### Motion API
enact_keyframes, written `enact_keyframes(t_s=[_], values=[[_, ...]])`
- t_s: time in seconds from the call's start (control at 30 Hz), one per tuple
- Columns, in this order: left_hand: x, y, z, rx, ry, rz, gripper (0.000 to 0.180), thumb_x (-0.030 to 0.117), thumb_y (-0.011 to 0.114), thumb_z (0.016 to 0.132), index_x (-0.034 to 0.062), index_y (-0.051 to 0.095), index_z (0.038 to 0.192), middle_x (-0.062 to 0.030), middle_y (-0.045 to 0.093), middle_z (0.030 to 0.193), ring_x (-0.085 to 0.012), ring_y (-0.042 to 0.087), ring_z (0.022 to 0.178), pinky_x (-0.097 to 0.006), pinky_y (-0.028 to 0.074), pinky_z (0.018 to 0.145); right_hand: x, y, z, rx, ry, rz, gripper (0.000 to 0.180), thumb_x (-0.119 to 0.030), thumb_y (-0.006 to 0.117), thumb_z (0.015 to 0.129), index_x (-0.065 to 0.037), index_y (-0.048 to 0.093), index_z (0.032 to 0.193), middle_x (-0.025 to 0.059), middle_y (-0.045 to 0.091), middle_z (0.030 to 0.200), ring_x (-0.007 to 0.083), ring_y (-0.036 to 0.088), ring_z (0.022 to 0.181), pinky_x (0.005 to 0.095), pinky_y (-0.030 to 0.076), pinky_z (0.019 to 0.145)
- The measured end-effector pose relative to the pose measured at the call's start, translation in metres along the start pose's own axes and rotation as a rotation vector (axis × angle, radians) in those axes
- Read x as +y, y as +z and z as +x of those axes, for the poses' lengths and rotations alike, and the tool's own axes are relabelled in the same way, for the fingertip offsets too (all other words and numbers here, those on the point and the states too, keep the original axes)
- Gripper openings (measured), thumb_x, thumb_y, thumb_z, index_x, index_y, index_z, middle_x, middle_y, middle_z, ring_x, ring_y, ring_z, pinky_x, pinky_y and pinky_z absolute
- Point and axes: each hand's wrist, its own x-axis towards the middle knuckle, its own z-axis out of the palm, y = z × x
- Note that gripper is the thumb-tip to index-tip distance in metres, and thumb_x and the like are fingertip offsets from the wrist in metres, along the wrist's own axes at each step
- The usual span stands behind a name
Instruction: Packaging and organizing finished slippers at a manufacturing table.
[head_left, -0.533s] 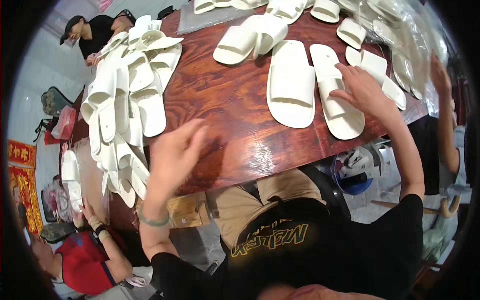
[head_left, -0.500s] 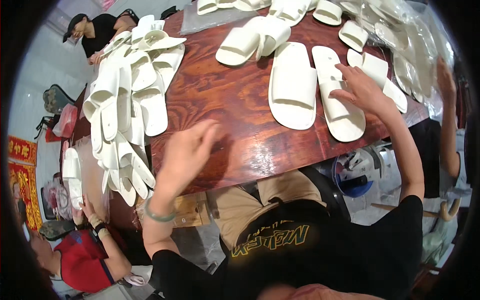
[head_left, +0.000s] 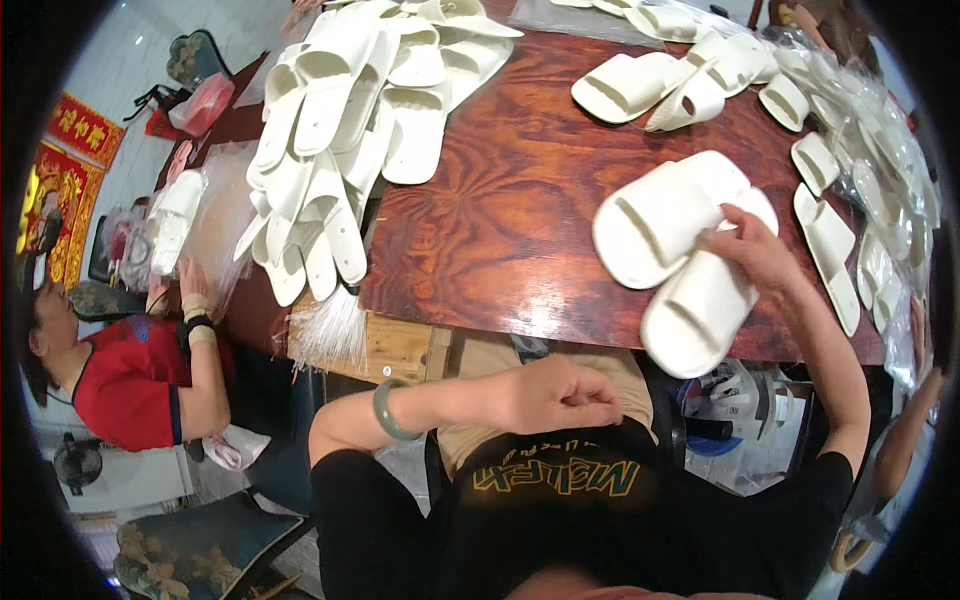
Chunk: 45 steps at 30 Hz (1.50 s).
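Note:
My right hand point(head_left: 757, 255) grips the nearer white slipper point(head_left: 692, 322) with bent fingers, close to its strap. That slipper reaches the front edge of the wooden table point(head_left: 520, 230). Another white slipper point(head_left: 643, 232) lies slanted just beyond, overlapping it, and my fingertips come close to this one as well. The far ends of the pair are partly hidden behind my hand. Over my lap, in front of the table edge, is my left hand point(head_left: 568, 398). Its fingers are curled in, and I see nothing in them.
A heap of white slippers point(head_left: 345, 120) covers the table's left end. More slippers point(head_left: 630, 85) lie at the back, with others in clear plastic point(head_left: 880, 170) on the right. A person in red point(head_left: 135, 375) handles a slipper point(head_left: 175, 222) at left. A blue bin point(head_left: 712, 442) stands below the edge.
My left hand has drawn back from above the table to my lap. Lying side by side before, the two slippers are now slanted and overlapping under my right hand. The view has swung left.

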Motion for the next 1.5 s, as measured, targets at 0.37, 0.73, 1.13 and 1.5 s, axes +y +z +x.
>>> enact_keyframes(t_s=[0.37, 0.73, 1.13, 1.5], values=[[-0.027, -0.033, -0.047, 0.802, -0.063, 0.402, 0.023, 0.026, 0.063, 0.083, 0.0049, 0.061, 0.092, -0.005, 0.051, 0.052, -0.0125, 0.048, 0.047, -0.029, 0.038, 0.046, -0.028, 0.093, -0.006, -0.483, -0.085, -0.125, 0.058, -0.014, 0.058, 0.087, 0.008, 0.03, 0.133, 0.0145, 0.064, 0.096, 0.0152, 0.061, 0.086, 0.0296, 0.05, 0.08], [-0.002, -0.055, 0.018, 1.081, 0.239, 1.278, 0.054, 0.044, 0.068, 0.075, -0.0009, 0.054, 0.1, -0.0107, 0.057, 0.057, -0.0243, 0.059, 0.051, -0.034, 0.044, 0.045, -0.067, -0.041, 0.143, 0.584, -1.024, -1.748, 0.04, -0.006, 0.055, 0.076, -0.002, 0.048, 0.114, 0.0151, 0.051, 0.12, 0.0276, 0.043, 0.12, 0.0486, 0.028, 0.102], [-0.016, -0.052, 0.055, 1.172, 0.042, 1.231, 0.06, 0.049, 0.068, 0.072, -0.0007, 0.052, 0.101, -0.0116, 0.049, 0.077, -0.0233, 0.055, 0.051, -0.032, 0.044, 0.043, -0.129, -0.052, 0.271, -0.163, -0.252, -1.725, 0.051, -0.019, 0.06, 0.067, -0.001, 0.056, 0.114, 0.0159, 0.059, 0.113, 0.0263, 0.058, 0.091, 0.033, 0.047, 0.081], [-0.028, -0.132, 0.063, 1.051, 0.485, 1.47, 0.054, 0.048, 0.073, 0.065, 0.0035, 0.061, 0.093, -0.0089, 0.049, 0.077, -0.0194, 0.055, 0.054, -0.03, 0.044, 0.046, -0.096, -0.084, 0.18, 0.182, -0.009, -0.715, 0.063, -0.034, 0.066, 0.071, -0.001, 0.051, 0.122, 0.0118, 0.06, 0.106, 0.0191, 0.058, 0.093, 0.0294, 0.047, 0.078]])
